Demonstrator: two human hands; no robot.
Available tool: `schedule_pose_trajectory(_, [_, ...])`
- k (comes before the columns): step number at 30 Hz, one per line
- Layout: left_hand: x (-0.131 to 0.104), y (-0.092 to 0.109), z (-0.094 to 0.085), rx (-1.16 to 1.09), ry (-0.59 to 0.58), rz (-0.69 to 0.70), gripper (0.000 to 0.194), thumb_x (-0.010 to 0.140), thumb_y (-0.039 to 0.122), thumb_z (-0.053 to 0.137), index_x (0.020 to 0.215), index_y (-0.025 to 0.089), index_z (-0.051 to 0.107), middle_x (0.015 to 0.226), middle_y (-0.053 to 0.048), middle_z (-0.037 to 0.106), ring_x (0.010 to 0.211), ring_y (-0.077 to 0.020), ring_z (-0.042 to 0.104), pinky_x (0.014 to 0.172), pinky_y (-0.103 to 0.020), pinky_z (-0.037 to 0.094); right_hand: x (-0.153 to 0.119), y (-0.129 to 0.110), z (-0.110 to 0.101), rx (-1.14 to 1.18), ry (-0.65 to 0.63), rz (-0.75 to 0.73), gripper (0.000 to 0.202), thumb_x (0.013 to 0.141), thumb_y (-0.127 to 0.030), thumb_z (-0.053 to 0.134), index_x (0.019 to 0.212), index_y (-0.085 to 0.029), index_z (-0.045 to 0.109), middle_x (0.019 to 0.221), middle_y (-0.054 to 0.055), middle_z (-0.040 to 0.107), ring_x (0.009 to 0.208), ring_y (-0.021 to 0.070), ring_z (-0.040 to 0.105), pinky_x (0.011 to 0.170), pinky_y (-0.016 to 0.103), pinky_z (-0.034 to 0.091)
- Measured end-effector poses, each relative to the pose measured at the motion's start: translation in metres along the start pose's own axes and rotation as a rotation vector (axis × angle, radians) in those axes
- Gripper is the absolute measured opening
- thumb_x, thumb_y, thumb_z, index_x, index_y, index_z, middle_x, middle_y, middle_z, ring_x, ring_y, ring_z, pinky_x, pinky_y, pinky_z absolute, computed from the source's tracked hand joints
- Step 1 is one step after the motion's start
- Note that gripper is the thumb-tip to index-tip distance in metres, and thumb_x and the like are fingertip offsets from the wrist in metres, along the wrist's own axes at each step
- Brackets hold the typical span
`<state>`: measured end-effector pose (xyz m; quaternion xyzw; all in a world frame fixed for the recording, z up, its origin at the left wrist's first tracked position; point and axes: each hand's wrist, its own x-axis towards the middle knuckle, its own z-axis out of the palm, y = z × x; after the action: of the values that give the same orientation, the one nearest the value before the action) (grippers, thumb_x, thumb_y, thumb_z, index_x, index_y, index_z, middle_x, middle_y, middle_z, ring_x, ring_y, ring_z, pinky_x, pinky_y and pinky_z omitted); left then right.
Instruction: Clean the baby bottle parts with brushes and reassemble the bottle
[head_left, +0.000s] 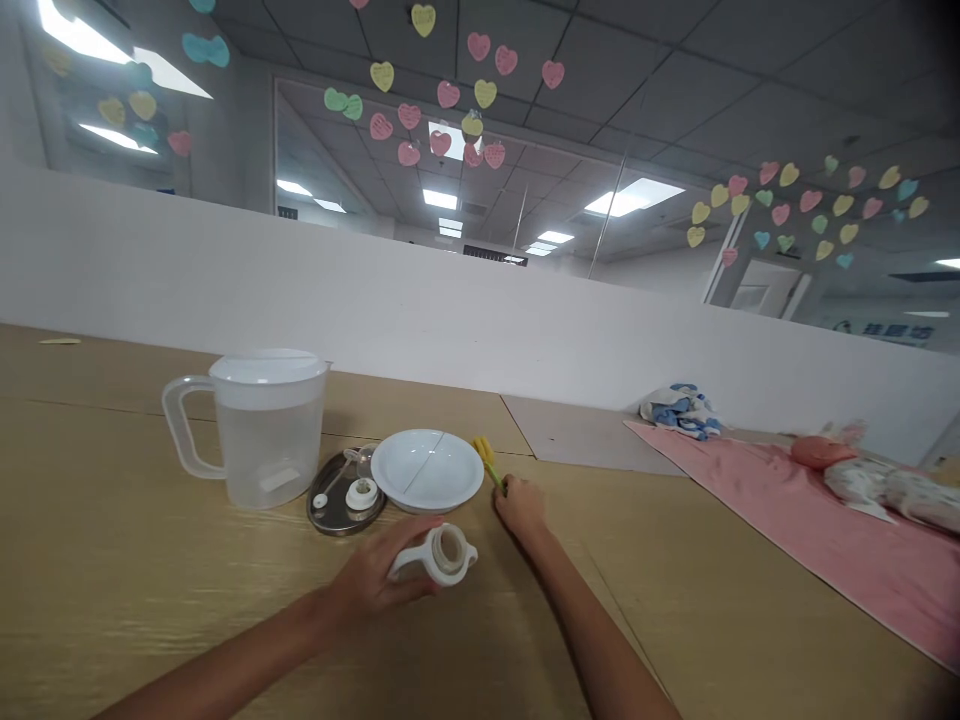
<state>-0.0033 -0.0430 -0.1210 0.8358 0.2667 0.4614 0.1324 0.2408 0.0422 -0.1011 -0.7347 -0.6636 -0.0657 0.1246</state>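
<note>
My left hand (379, 568) is closed around a baby bottle (450, 553) with a white handled collar. Its uncapped mouth faces up toward me, while most of its body is hidden. To the right, my right hand (521, 507) grips the green handle of a bottle brush (483, 452), whose yellow head points away from me beside the bowl's rim. A shallow white bowl (427, 472) stands just beyond both hands. Left of it, a dark metal tray (328, 516) bears a white bottle collar (361, 495), a thin straw with a small weighted end (321, 500) and a clear dome cap (365, 461).
A lidded translucent pitcher (271, 440) stands at the left. On the right lies a pink cloth (780, 530) with a doll in patterned clothing (892, 490) on it. A crumpled blue and white cloth (681, 411) rests near the low white wall (450, 320) behind the table.
</note>
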Motion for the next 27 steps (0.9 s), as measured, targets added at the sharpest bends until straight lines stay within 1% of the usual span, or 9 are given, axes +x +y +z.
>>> schedule_pose_trajectory(3, [-0.002,-0.004,0.005,-0.062,0.031,-0.061,0.054,0.073,0.047,0.061,0.119,0.022,0.050,0.108,-0.009,0.065,0.094,-0.0224,0.063,0.081,-0.031,0.051,-0.001,-0.001,0.000,-0.024,-0.007,-0.009,0.025,0.084,-0.028,0.044,0.088,-0.014,0.064,0.088,0.013,0.068,0.081,0.0220,0.063,0.060,0.027,0.035])
schedule_pose_trajectory(6, [0.002,-0.002,0.002,-0.098,0.094,-0.162,0.049,0.074,0.045,0.062,0.115,0.021,0.051,0.108,-0.009,0.064,0.097,-0.0226,0.062,0.084,-0.034,0.050,-0.002,-0.003,-0.001,-0.037,-0.012,-0.013,0.026,0.085,-0.029,0.043,0.089,-0.014,0.064,0.088,0.013,0.067,0.082,0.0220,0.063,0.060,0.026,0.035])
schedule_pose_trajectory(8, [0.006,0.002,-0.002,-0.090,0.119,-0.203,0.047,0.074,0.044,0.062,0.113,0.021,0.051,0.108,-0.009,0.064,0.098,-0.0225,0.061,0.086,-0.035,0.049,-0.002,-0.004,-0.001,-0.041,-0.017,-0.020,0.026,0.085,-0.029,0.043,0.089,-0.014,0.064,0.089,0.014,0.067,0.083,0.0224,0.063,0.061,0.027,0.035])
schedule_pose_trajectory(11, [0.009,0.006,-0.010,-0.015,0.125,-0.184,0.045,0.074,0.043,0.061,0.111,0.019,0.052,0.107,-0.010,0.063,0.097,-0.0222,0.060,0.084,-0.034,0.049,-0.003,-0.006,-0.003,-0.044,-0.026,-0.044,0.026,0.084,-0.030,0.045,0.086,-0.014,0.065,0.090,0.013,0.067,0.083,0.0226,0.062,0.060,0.027,0.035])
schedule_pose_trajectory(15, [0.011,0.002,-0.017,0.078,0.108,-0.125,0.041,0.077,0.041,0.057,0.110,0.017,0.052,0.104,-0.012,0.061,0.096,-0.0223,0.056,0.083,-0.036,0.047,-0.004,-0.007,-0.004,-0.049,-0.029,-0.072,0.025,0.084,-0.030,0.045,0.086,-0.015,0.064,0.092,0.013,0.066,0.082,0.0222,0.062,0.059,0.027,0.035])
schedule_pose_trajectory(21, [0.010,-0.004,-0.021,0.115,0.058,-0.049,0.042,0.080,0.043,0.051,0.112,0.015,0.050,0.103,-0.011,0.060,0.096,-0.0220,0.054,0.082,-0.036,0.045,-0.004,-0.007,-0.003,-0.055,-0.028,-0.080,0.026,0.085,-0.030,0.044,0.088,-0.014,0.064,0.093,0.014,0.065,0.083,0.0219,0.062,0.061,0.027,0.036])
schedule_pose_trajectory(23, [0.010,-0.003,-0.022,0.106,0.048,-0.049,0.044,0.081,0.045,0.050,0.113,0.015,0.050,0.104,-0.011,0.060,0.096,-0.0217,0.053,0.083,-0.035,0.045,-0.004,-0.006,-0.003,-0.054,-0.029,-0.078,0.026,0.085,-0.031,0.044,0.088,-0.014,0.064,0.093,0.013,0.065,0.084,0.0223,0.061,0.061,0.027,0.036])
schedule_pose_trajectory(27, [0.010,-0.001,-0.021,0.137,0.073,-0.088,0.041,0.083,0.046,0.048,0.111,0.016,0.052,0.102,-0.010,0.062,0.095,-0.0208,0.054,0.082,-0.033,0.044,-0.004,-0.006,-0.003,-0.043,-0.029,-0.069,0.027,0.085,-0.031,0.044,0.089,-0.013,0.064,0.094,0.013,0.064,0.085,0.0228,0.061,0.061,0.027,0.036])
